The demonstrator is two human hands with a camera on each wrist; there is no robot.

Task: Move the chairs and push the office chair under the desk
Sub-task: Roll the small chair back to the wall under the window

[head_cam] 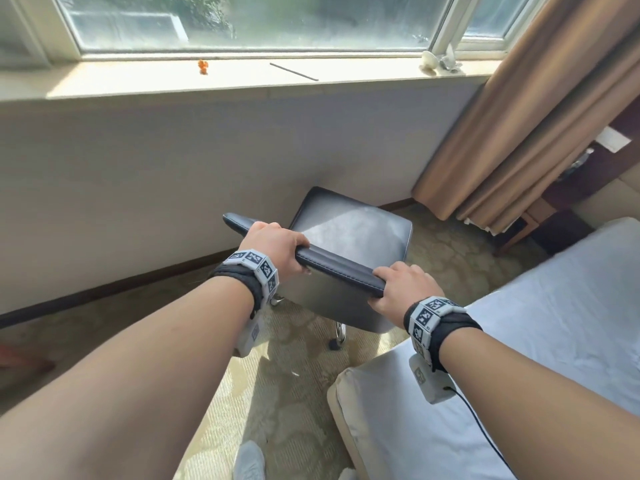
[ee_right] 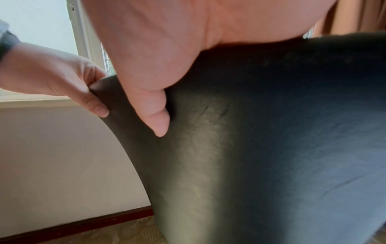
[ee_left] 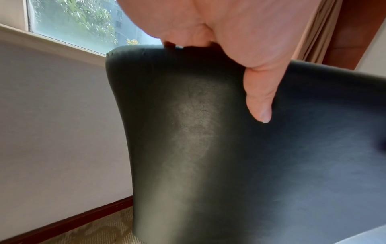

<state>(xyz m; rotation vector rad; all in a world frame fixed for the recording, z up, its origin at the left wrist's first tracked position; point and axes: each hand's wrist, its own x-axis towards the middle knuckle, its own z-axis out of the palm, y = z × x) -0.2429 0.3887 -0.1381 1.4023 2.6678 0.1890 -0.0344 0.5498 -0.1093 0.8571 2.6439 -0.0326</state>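
Chair (head_cam: 349,237): black, by window wall.
L hand (head_cam: 273,245): I'm gripping backrest top.
R hand (head_cam: 405,287): gripping same edge.

A sunlit window (head_cam: 249,22) is set above a pale sill (head_cam: 138,81) and white wall (head_cam: 138,174); tan curtains (head_cam: 512,116), patterned carpet (head_cam: 287,393) and a white bed (head_cam: 554,341) are seen.

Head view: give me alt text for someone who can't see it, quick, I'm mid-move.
Both hands grip the top edge of a black padded chair's backrest, left hand toward one end, right hand at the other. The chair faces a white wall under a window sill; a tan curtain hangs on the right, a white bed lies lower right.
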